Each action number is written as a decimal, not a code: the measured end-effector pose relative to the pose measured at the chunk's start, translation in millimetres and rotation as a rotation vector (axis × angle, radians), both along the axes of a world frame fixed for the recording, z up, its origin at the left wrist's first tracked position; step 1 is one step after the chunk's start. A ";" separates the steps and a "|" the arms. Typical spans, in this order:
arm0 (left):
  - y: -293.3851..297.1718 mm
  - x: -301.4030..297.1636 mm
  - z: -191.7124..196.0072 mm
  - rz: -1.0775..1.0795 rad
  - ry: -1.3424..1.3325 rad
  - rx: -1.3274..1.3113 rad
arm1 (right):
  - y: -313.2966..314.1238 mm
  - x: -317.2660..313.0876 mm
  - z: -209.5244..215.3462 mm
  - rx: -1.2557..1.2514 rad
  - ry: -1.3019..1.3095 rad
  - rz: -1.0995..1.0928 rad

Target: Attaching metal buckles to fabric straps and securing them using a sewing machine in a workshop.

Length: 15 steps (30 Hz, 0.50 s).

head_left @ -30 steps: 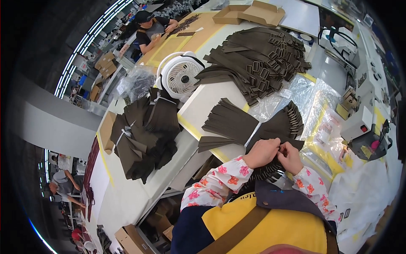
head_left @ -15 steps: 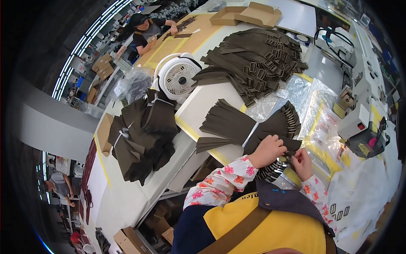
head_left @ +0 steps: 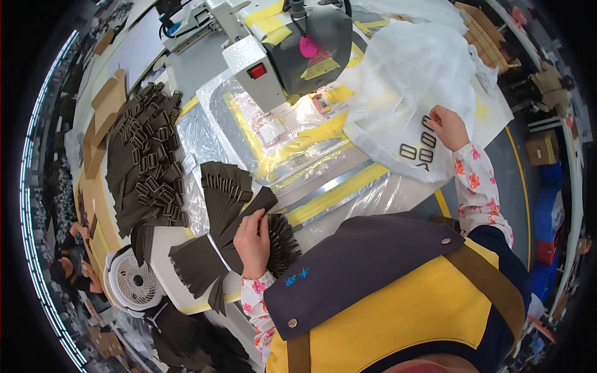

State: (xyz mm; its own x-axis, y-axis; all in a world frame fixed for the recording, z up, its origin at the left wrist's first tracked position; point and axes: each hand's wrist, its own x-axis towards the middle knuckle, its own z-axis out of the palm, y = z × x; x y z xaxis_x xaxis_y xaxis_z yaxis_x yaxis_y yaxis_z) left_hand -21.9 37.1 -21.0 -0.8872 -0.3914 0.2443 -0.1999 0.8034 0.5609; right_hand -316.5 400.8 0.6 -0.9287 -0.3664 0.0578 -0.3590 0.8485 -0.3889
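I have the left hand (head_left: 254, 245) over a fanned bundle of dark straps (head_left: 225, 214), back of the hand up and fingers slightly bent beside a strap end, and from here I cannot tell whether they pinch it or only rest there; a white tie (head_left: 217, 250) crosses the middle of that bundle, and a tight row of metal ends curves out just right of the hand. Well apart from it, the right hand (head_left: 451, 129) reaches out to the loose dark buckles (head_left: 426, 142), its fingertips close together at the upper end of their row, though I cannot make out whether they are clamped on one. Those buckles lie on a crumpled white sheet (head_left: 398, 81), most in a slanting row, with a couple just to the left. Between my two work areas I see clear plastic (head_left: 230, 118) and yellow tape (head_left: 339, 193) on the table, and beyond them a white machine (head_left: 255, 74) with a red switch. Off to my left sits a big heap of buckled straps (head_left: 127, 180), with an open cardboard box (head_left: 102, 118) beside it and a white fan (head_left: 138, 280) near its lower end
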 end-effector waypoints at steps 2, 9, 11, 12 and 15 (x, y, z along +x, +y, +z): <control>4.1 -0.2 0.9 -0.007 -0.045 -0.006 | 14.0 5.3 -0.8 0.174 -0.061 -0.014; 11.0 16.2 7.1 0.030 -0.082 -0.006 | 28.6 -7.6 -42.6 0.220 0.004 -0.014; 7.7 13.9 5.8 0.047 -0.046 -0.041 | 37.0 -28.3 -58.4 0.192 0.019 0.073; 7.2 11.9 3.7 0.069 0.004 -0.022 | 42.9 -35.3 -61.0 0.215 -0.006 0.134; 4.2 9.6 12.9 0.063 0.052 -0.138 | 60.3 -49.5 -56.6 0.235 0.090 0.126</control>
